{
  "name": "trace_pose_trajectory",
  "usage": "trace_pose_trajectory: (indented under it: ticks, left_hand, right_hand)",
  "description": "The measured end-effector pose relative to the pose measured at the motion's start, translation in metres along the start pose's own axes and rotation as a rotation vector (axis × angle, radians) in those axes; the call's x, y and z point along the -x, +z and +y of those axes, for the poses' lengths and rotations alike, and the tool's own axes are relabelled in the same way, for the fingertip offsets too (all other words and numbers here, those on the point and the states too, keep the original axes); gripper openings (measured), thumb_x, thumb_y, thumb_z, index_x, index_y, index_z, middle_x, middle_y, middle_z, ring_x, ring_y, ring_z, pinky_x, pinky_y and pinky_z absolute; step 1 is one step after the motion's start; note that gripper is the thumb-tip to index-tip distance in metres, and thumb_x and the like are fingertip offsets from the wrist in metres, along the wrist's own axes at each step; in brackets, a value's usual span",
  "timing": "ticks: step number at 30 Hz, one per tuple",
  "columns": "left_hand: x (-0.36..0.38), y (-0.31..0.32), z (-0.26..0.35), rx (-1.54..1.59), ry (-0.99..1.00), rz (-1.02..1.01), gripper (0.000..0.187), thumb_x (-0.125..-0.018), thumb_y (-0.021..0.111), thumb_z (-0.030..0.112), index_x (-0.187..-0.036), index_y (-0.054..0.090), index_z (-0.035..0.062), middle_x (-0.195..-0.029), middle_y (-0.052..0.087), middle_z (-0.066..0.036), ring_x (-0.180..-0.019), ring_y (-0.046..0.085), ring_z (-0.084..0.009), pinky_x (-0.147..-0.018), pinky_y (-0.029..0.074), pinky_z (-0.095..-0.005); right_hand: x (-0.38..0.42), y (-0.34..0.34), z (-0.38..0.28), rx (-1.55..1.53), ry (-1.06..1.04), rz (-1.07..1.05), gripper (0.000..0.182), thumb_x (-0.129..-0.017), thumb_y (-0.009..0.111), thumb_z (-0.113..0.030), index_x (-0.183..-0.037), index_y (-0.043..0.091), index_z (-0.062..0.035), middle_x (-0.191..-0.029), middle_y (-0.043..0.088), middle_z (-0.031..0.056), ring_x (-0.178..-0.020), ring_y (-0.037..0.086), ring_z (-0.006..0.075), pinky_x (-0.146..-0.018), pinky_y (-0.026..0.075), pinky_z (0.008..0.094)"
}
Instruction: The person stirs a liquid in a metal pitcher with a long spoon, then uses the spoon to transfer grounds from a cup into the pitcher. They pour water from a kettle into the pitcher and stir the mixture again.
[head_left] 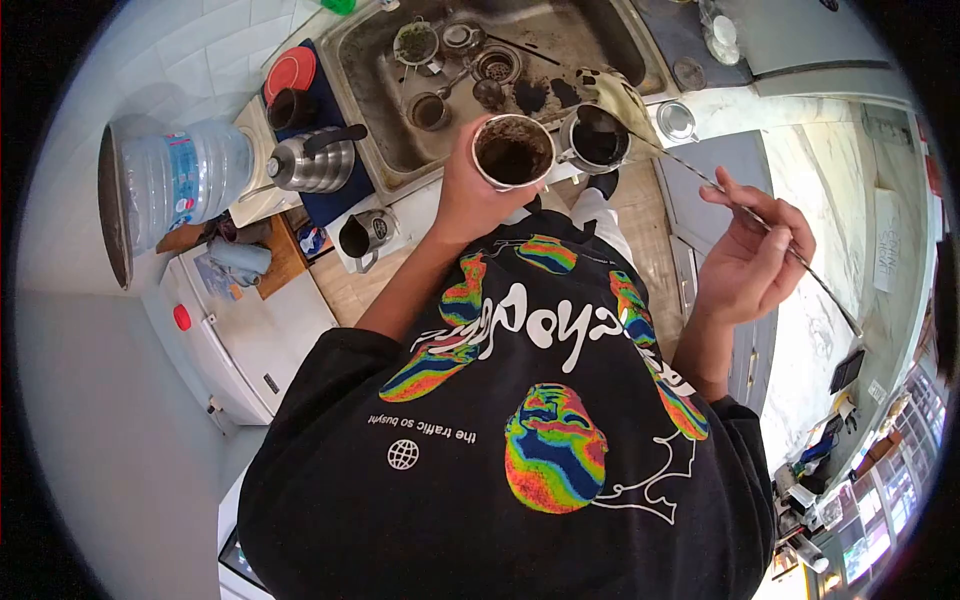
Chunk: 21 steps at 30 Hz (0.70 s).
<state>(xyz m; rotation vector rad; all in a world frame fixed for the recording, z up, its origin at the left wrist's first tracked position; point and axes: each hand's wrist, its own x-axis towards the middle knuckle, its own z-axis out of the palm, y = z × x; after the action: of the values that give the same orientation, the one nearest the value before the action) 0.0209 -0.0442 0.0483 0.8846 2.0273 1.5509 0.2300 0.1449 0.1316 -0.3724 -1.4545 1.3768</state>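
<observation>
My left hand (pixel 478 195) is wrapped round a cup (pixel 512 150) with a pale rim, its inside coated with dark brown residue. Pinched between the fingers of my right hand (pixel 757 245) is a long bar spoon (pixel 690 165) with a twisted handle. Its lower end reaches over the mouth of a metal pitcher (pixel 597 140) that holds something dark. The pitcher stands close to the right of the cup, by the sink's front edge. A beige cloth with dark stains (pixel 622 98) lies just behind the pitcher, partly covered by the spoon.
Dark grounds, a strainer (pixel 415 43) and a small glass (pixel 429 111) are in the steel sink (pixel 375 60). Left of it are a gooseneck kettle (pixel 312 160), a second pitcher (pixel 365 238) and a large water bottle (pixel 185 180). A round metal lid (pixel 677 121) lies at right.
</observation>
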Motion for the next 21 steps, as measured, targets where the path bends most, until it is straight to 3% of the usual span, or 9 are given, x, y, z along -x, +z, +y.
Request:
trace_pose_trajectory:
  ticks: [5, 12, 15, 21]
  left_hand:
    - [0.000, -0.006, 0.004, -0.049, 0.129, -0.009, 0.091, -0.069, 0.094, 0.011, -0.142, 0.040, 0.0023, -0.130, 0.062, -0.014, -0.121, 0.064, -0.0227, -0.106, 0.050, -0.0375]
    - [0.002, -0.022, 0.013, 0.020, 0.204, 0.016, 0.092, -0.067, 0.095, 0.009, -0.143, 0.042, 0.0034, -0.131, 0.061, -0.013, -0.121, 0.063, -0.0223, -0.105, 0.050, -0.0372]
    - [0.006, -0.032, 0.020, -0.017, 0.242, 0.048, 0.093, -0.067, 0.095, 0.008, -0.143, 0.042, 0.0036, -0.132, 0.060, -0.013, -0.122, 0.062, -0.0221, -0.105, 0.050, -0.0375]
    - [0.008, -0.043, 0.028, -0.112, 0.315, 0.095, 0.092, -0.065, 0.096, 0.008, -0.141, 0.044, 0.0065, -0.134, 0.058, -0.012, -0.123, 0.062, -0.0232, -0.106, 0.050, -0.0377]
  right_hand:
    - [0.006, 0.024, -0.012, -0.086, 0.040, -0.070, 0.030, -0.112, 0.028, -0.016, -0.132, 0.046, -0.0016, -0.101, 0.069, 0.0326, -0.084, 0.073, 0.0417, -0.097, 0.055, 0.0645]
    - [0.022, 0.060, -0.010, -0.053, 0.032, -0.241, 0.028, -0.113, 0.031, -0.016, -0.134, 0.045, -0.0032, -0.105, 0.069, 0.0309, -0.086, 0.073, 0.0391, -0.097, 0.054, 0.0640]
    - [0.023, 0.074, -0.012, -0.069, 0.013, -0.243, 0.024, -0.110, 0.034, -0.011, -0.129, 0.045, -0.0022, -0.094, 0.069, 0.0268, -0.084, 0.073, 0.0360, -0.096, 0.054, 0.0619]
    - [0.025, 0.089, -0.013, -0.055, -0.027, -0.282, 0.025, -0.110, 0.033, -0.011, -0.129, 0.044, -0.0014, -0.095, 0.069, 0.0273, -0.083, 0.073, 0.0347, -0.097, 0.054, 0.0620]
